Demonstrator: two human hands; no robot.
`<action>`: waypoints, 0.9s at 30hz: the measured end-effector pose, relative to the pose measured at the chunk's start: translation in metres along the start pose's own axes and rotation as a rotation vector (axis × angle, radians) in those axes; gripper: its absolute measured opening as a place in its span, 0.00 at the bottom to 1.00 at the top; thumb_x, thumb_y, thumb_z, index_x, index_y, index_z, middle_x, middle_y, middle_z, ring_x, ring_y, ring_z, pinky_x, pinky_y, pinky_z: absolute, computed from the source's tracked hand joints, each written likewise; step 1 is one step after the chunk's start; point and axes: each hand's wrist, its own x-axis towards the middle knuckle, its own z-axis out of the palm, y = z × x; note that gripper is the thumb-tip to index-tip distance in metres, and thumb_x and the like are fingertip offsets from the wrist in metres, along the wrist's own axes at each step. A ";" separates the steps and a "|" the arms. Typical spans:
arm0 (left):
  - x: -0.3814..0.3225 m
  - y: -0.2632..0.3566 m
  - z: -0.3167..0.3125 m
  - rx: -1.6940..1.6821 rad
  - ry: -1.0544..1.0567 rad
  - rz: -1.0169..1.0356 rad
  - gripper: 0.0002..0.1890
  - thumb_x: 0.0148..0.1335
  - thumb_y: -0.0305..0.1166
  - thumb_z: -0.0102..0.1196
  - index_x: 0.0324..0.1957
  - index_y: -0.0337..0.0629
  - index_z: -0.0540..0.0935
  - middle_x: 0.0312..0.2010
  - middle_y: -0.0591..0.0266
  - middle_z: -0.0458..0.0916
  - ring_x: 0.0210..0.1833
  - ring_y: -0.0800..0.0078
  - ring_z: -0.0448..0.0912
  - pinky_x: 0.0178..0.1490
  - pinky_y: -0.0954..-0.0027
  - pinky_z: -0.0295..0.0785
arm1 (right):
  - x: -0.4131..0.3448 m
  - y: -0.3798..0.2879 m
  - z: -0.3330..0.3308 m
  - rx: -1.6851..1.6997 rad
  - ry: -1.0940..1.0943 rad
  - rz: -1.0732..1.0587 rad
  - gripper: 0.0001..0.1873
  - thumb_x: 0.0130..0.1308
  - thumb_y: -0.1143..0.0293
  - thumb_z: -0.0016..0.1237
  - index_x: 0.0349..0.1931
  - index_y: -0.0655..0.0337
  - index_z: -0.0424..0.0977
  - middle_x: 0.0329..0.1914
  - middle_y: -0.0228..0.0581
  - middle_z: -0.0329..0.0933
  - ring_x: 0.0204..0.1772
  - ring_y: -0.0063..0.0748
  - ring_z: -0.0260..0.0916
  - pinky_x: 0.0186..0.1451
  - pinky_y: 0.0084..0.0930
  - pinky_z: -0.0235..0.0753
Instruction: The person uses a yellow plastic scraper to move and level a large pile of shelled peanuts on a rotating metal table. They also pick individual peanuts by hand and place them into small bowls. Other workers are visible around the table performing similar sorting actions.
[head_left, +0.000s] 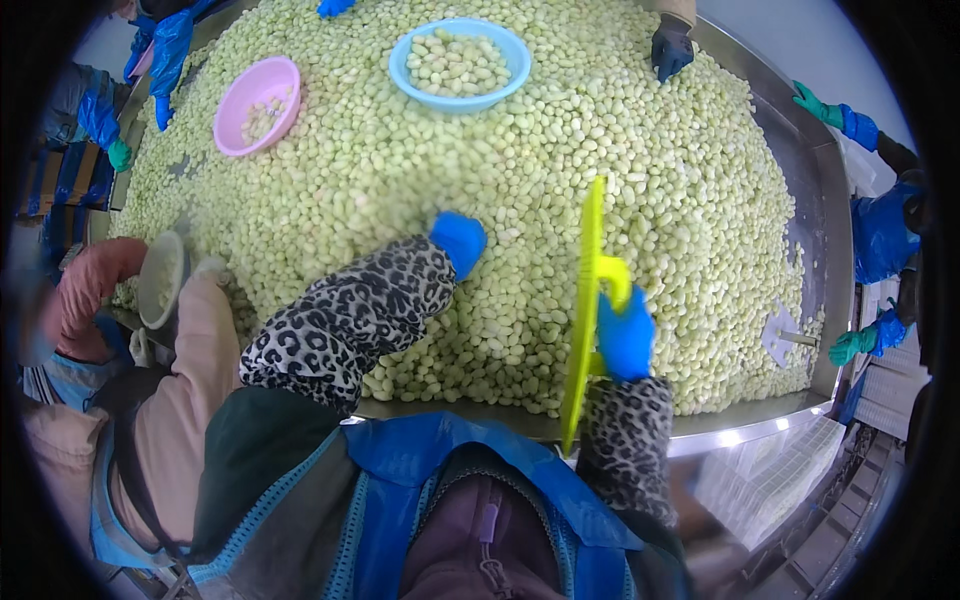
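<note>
My right hand (627, 334), in a blue glove and a leopard-print sleeve cover, is closed around the handle of a yellow-green plastic tool (583, 322). The tool's long flat blade stands on edge beside the heap. My left hand (459, 244), gloved in blue, reaches onto a broad heap of pale green oval fruits or nuts (510, 300); its fingers are hidden, so its hold cannot be told. Beyond my hands, a light blue bowl (461, 101) holds similar pieces, and a pink bowl (257, 106) holds a few.
A metal table (832, 187) with a raised rim bears the heap. A metal scoop-like tool (780, 335) lies at the right. Co-workers' gloved hands surround the table, and one close at my left is beside a whitish bowl (163, 279). White crates (772, 476) stand below the near right edge.
</note>
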 end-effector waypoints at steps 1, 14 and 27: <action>0.002 -0.004 0.013 -0.033 0.075 -0.018 0.12 0.48 0.26 0.61 0.38 0.42 0.83 0.34 0.55 0.82 0.35 0.58 0.83 0.36 0.60 0.76 | 0.004 0.004 -0.015 -0.031 0.082 -0.055 0.23 0.65 0.56 0.54 0.52 0.64 0.69 0.37 0.52 0.81 0.39 0.50 0.81 0.42 0.41 0.77; -0.019 -0.023 -0.057 -2.151 0.295 -0.235 0.13 0.67 0.40 0.53 0.42 0.42 0.81 0.36 0.65 0.79 0.36 0.71 0.77 0.37 0.69 0.71 | 0.041 0.041 -0.021 -0.323 0.169 0.081 0.21 0.66 0.54 0.50 0.47 0.64 0.68 0.39 0.57 0.79 0.43 0.59 0.78 0.44 0.47 0.75; 0.070 0.014 -0.050 -0.260 0.418 -0.253 0.13 0.63 0.28 0.49 0.49 0.45 0.78 0.40 0.58 0.83 0.43 0.59 0.83 0.43 0.59 0.77 | 0.052 0.041 0.006 -0.367 0.253 -0.043 0.17 0.66 0.56 0.50 0.43 0.61 0.67 0.31 0.52 0.80 0.34 0.56 0.79 0.35 0.48 0.76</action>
